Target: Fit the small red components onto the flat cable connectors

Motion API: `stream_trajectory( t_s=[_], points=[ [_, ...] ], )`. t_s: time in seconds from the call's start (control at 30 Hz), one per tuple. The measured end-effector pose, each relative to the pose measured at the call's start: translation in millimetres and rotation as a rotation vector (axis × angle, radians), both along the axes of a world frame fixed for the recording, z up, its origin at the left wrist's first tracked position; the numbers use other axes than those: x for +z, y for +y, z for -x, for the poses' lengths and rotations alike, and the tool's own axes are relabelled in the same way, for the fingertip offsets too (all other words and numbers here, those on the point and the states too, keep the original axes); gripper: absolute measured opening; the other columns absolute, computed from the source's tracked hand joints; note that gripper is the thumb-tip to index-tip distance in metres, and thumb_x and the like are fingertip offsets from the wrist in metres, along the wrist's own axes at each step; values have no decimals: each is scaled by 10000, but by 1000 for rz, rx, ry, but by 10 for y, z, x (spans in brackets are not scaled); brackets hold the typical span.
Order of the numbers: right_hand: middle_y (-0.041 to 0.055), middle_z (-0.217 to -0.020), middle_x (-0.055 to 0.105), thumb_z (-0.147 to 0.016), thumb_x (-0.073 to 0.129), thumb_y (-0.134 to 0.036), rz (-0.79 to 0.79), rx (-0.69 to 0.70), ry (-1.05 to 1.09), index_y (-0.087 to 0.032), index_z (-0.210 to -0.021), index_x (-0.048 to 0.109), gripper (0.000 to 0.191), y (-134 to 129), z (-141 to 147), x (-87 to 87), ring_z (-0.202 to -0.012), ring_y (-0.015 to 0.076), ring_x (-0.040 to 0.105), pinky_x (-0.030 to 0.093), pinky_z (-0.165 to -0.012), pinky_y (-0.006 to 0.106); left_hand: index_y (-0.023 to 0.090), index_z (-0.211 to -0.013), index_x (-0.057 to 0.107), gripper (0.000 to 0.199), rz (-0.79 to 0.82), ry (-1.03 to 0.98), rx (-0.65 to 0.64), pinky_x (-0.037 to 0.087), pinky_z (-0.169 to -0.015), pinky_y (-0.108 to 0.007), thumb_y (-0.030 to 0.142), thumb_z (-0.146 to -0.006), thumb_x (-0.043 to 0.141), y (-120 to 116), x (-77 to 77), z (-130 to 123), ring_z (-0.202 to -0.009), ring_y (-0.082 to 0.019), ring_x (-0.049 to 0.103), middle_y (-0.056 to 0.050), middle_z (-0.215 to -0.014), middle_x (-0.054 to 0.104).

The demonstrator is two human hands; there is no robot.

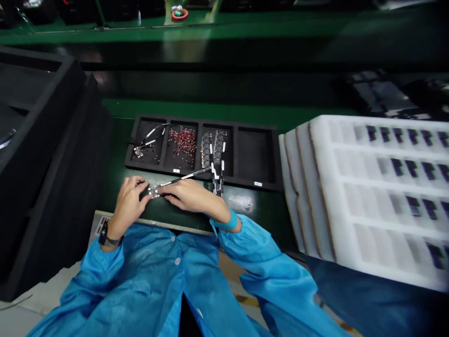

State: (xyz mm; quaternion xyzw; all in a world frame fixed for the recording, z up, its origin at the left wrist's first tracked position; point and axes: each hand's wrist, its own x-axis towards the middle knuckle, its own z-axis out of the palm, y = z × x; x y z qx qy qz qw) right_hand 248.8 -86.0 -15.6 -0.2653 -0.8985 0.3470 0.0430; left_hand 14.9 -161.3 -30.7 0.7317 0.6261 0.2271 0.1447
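Note:
A small circuit board [153,191] with a black-and-white cable [187,176] lies between my hands at the front of the green bench. My left hand [129,201] grips its left edge between thumb and fingers. On its right side, the fingers of my right hand [187,194] pinch the board near the cable end. Just behind sits a black four-compartment tray [235,152]. One board with wires [139,151] is in its left compartment, small red-and-black parts [183,140] fill the second, and rows of boards [206,150] with cables stand in the third.
Stacked black foam trays [66,140] rise at the left. White foam trays [336,187] holding dark parts stand at the right. Behind, a green shelf [224,32] carries a roll of red tape [179,15] and dark boxes.

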Motion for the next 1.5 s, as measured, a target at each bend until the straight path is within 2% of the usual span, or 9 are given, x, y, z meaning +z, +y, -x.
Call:
stream_trajectory(
  t_s=[0.2, 0.43, 0.53, 0.63, 0.83, 0.97, 1.13, 1.37, 1.5],
  points=[
    [85, -1025, 836, -1006, 582, -147, -35, 8, -81, -252, -1319, 739, 366, -30, 20, 50, -878, 226, 766, 465, -763, 284, 233, -1133, 670, 216, -3, -154, 175, 538, -993, -497, 181, -924, 685, -290, -266, -232, -1104, -330, 612, -112, -1145, 673],
    [128, -998, 833, -1032, 529, -167, -115, 32, -289, -218, -1356, 716, 378, -88, 114, 175, -855, 269, 775, 441, -695, 307, 236, -1048, 689, 212, -15, -290, 131, 565, -889, -423, 97, -928, 583, -216, -230, -297, -958, -274, 677, -81, -985, 727],
    [119, -993, 829, -1014, 543, -155, -84, 24, -233, -222, -1346, 712, 379, -82, 88, 139, -879, 272, 770, 481, -740, 317, 248, -879, 704, 190, -45, -334, 70, 565, -877, -425, 147, -960, 565, -212, -232, -268, -937, -275, 696, -77, -916, 750],
    [120, -1125, 804, -992, 556, -150, 5, 34, -58, -208, -1310, 691, 350, -45, -15, 105, -990, 267, 753, 532, -852, 349, 236, -904, 746, 43, 1, -509, 187, 575, -807, -373, 248, -910, 704, -167, -218, -165, -810, -232, 714, -53, -867, 766],
    [108, -1126, 734, -993, 490, -146, 237, -36, 282, -177, -1235, 577, 259, 71, -246, 205, -931, 199, 689, 569, -868, 350, 172, -1035, 738, 345, 56, -960, 368, 546, -634, -257, 315, -759, 888, 73, 103, -35, -753, -206, 764, -39, -804, 755],
    [84, -1119, 766, -1107, 405, -309, 440, -107, 395, -209, -1217, 528, 193, 134, -267, 199, -748, 138, 681, 574, -708, 290, 180, -1057, 778, 295, -70, -957, 315, 539, -605, -231, 278, -796, 876, 179, 444, -20, -701, -162, 721, -28, -803, 742],
    [83, -1038, 814, -1052, 582, -457, 662, -228, 519, -225, -1034, 521, 241, 180, -238, 124, -665, 144, 733, 530, -540, 250, 224, -1104, 832, 274, -89, -873, 213, 566, -612, -247, 251, -832, 855, 149, 753, 149, -678, -154, 674, -24, -814, 726],
    [22, -826, 772, -978, 676, -426, 481, -387, 533, -186, -927, 706, 247, 244, -259, 173, -500, 89, 523, 460, -546, 259, 226, -1059, 838, 248, 62, -862, 141, 538, -556, -236, 275, -819, 869, 166, 787, 278, -637, -155, 656, -33, -783, 718],
    [12, -772, 750, -979, 668, -400, 405, -394, 507, -188, -950, 745, 228, 249, -266, 183, -643, 138, 624, 519, -678, 282, 242, -1019, 865, 205, 182, -816, 35, 567, -607, -254, 310, -825, 864, 209, 740, 204, -691, -179, 692, -56, -819, 762]
  ],
)
